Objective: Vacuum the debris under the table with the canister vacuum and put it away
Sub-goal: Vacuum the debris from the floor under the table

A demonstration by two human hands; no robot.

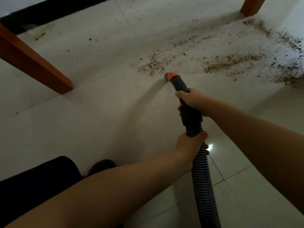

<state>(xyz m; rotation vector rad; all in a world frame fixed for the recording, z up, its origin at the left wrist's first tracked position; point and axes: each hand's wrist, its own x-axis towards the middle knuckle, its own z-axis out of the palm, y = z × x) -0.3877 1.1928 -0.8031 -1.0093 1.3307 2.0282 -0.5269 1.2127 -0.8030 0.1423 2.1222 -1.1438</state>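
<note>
Brown and dark debris lies scattered over the pale tiled floor, thickest at the centre right. The vacuum's grey nozzle with an orange collar touches the floor at the near left edge of that debris. My right hand grips the grey handle tube just behind the nozzle. My left hand is closed around the ribbed black hose, which runs down out of the bottom of the view. The canister itself is out of view.
An orange-brown wooden table leg slants down at the left and another stands at the top right. A dark skirting strip runs along the far wall. My dark-clothed knee and shoe are at the bottom left.
</note>
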